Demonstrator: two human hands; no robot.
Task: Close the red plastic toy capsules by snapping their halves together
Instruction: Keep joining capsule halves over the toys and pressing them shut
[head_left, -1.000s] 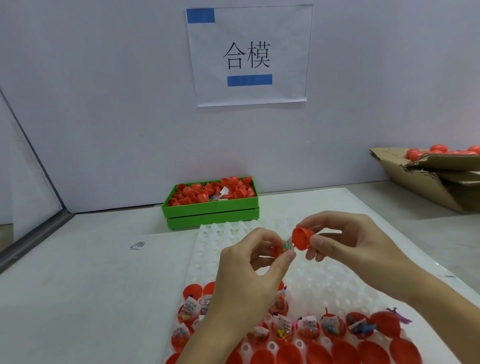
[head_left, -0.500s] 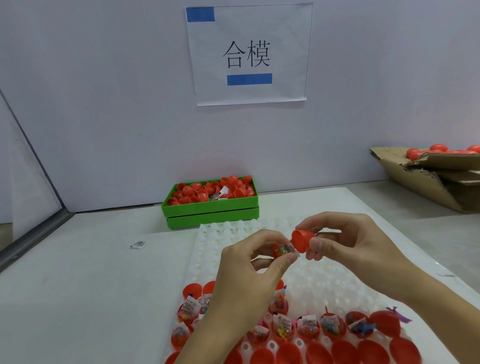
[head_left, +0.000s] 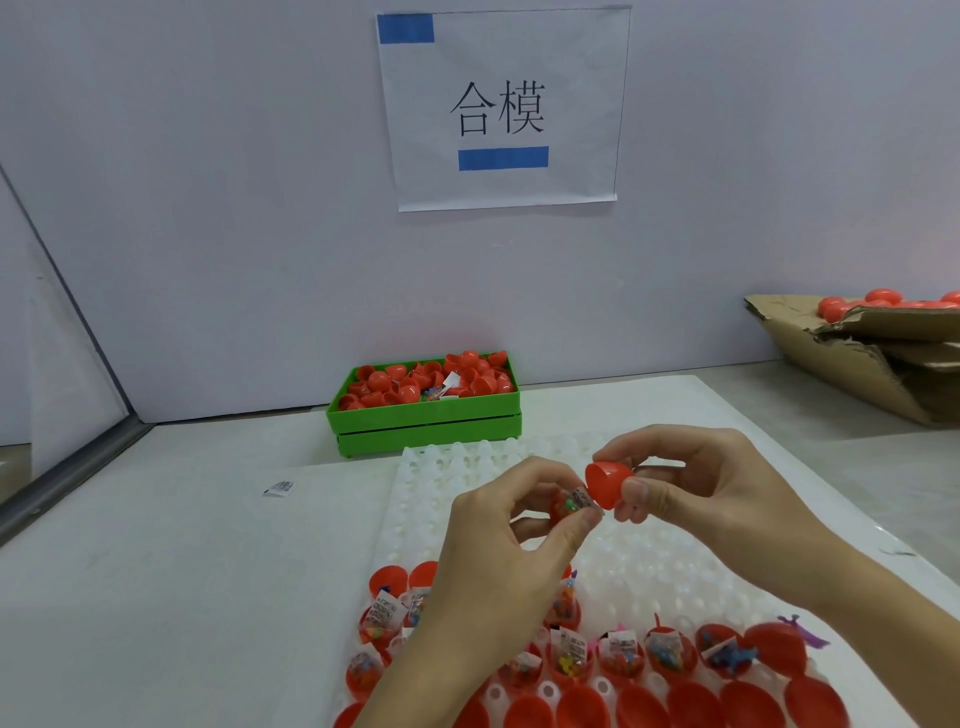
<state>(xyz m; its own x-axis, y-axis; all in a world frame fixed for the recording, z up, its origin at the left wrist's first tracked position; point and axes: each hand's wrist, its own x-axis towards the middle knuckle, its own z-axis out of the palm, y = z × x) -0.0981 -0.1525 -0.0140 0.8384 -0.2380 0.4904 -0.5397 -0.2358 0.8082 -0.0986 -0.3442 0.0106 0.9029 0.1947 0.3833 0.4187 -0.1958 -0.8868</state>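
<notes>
Above the white tray (head_left: 649, 566), the left hand (head_left: 498, 561) pinched the filled lower half (head_left: 566, 506) while the right hand (head_left: 711, 493), at three o'clock, gripped the red cap (head_left: 608, 484) open-side toward it, apparently lined up so the two could snap shut.

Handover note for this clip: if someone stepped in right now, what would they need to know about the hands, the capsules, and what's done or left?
Left hand: pinches a filled half, toy bag showing.
Right hand: pinches an empty cap, open side toward the filled half.
The two halves nearly meet but are not snapped together.
White tray: filled open halves in its near rows, red pieces along its near edge; whether those are shut cannot be told.
Green bin behind the tray holds spare caps; cardboard box at far right holds red capsules.
Left: snap this pair, then close the open ones.
</notes>
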